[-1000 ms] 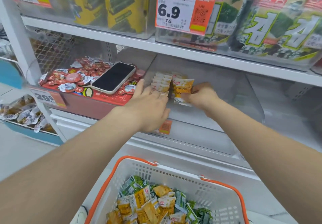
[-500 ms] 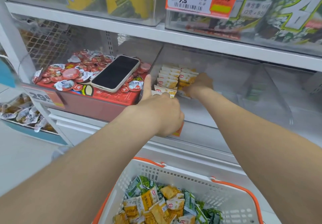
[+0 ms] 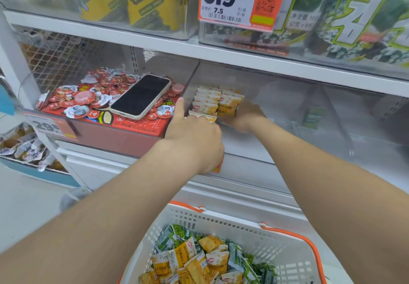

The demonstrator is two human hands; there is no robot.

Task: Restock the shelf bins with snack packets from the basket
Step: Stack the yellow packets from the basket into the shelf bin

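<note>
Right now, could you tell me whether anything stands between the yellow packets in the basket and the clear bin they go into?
Nothing visible blocks that path. The bin has room right of the stacked packets, and the phone lies on the neighbouring box, outside it. Only the person's forearms cross above the basket.

1. The left forearm (image 3: 110,206) runs from the near left corner up toward the far middle, bare, with the wrist straight.
2. The left hand (image 3: 194,137) shows its back. Its fingers are curled under onto the front packet (image 3: 203,118), and one digit sticks straight out toward the far side.
3. The right forearm (image 3: 321,173) comes in from the near right and slants far and left.
4. The right hand (image 3: 245,115) lies just right of the left, farther in. Its fingers are against the yellow packets (image 3: 228,106) and mostly hidden, so the grip is unclear.
</note>
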